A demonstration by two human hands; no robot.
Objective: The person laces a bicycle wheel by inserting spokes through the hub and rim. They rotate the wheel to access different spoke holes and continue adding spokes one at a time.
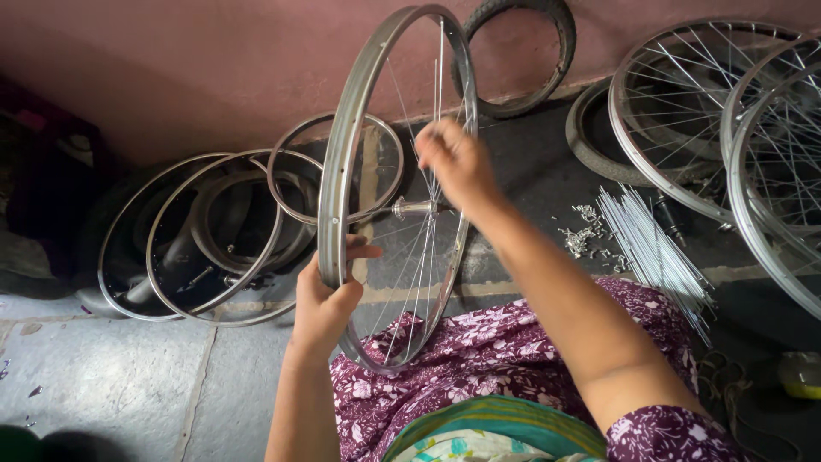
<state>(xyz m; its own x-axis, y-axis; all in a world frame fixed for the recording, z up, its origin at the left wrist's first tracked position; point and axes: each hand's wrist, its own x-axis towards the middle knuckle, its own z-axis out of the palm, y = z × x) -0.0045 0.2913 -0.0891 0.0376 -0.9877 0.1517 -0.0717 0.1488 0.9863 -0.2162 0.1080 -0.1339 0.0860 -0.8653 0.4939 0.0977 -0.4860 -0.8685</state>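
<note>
While your left hand [325, 299] is clamping the rim [342, 162], your right hand's [457, 162] fingers are pinching a spoke [432, 205]; only some spokes are sitting in, many spokes [650, 248] are lying loose.

No packages, labels, signs or screens visible anywhere in frame.
</note>
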